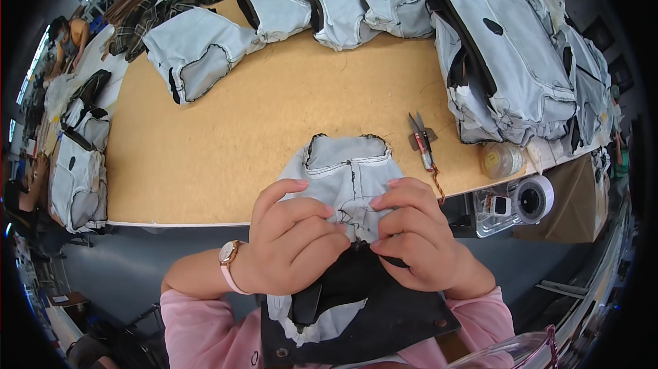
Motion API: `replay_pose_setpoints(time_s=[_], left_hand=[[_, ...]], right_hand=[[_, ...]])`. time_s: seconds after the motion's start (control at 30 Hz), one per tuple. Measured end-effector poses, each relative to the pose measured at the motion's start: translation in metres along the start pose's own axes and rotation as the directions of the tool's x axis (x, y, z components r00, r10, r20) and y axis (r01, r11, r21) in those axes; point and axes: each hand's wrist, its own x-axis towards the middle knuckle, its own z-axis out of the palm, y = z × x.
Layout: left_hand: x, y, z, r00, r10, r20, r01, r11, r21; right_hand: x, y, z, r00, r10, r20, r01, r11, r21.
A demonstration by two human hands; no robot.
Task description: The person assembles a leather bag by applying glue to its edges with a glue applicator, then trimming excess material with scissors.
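Note:
A light grey sewn fabric bag piece (343,152), apparently inside out, with dark seam edging, lies over the table's near edge and hangs toward my lap. My left hand (296,237), with a pink-strapped watch on its wrist, has its fingers closed on the cloth left of the middle seam. Opposite it, my right hand (419,237) pinches the same cloth near the seam. Loose dark threads show between the two hands. Below them, black material (343,276) spreads over my lap, with part of the grey cloth on top. The fingertips partly cover the gripped spot.
Thread snips (422,143) with an orange cord lie right of the bag piece. Beyond them stand a jar (500,161) and a stacked grey bag (510,47). More grey bags (336,2) line the table's far edge. A tape roll (534,199) sits lower right. People work at far left.

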Motion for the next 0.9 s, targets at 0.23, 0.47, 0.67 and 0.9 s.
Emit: replay_pose_setpoints(time_s=[0.23,0.47,0.67,0.9], left_hand=[[-0.005,-0.002,0.0,0.99,0.138,0.0,-0.138,0.99,0.012],[-0.007,-0.001,0.001,0.983,0.181,0.028,-0.181,0.983,0.01],[-0.006,-0.003,0.001,0.994,0.017,0.104,-0.006,0.995,-0.102],[-0.006,-0.002,0.004,0.995,-0.032,0.099,0.05,0.982,-0.18]], right_hand=[[-0.011,-0.007,0.0,0.999,0.031,0.023,-0.03,0.999,-0.022],[-0.025,-0.008,0.01,0.994,-0.087,-0.066,0.068,0.965,-0.254],[-0.023,-0.007,0.007,1.0,0.01,-0.015,-0.012,0.99,-0.139],[-0.021,-0.007,0.01,0.999,0.033,-0.014,-0.035,0.988,-0.148]])
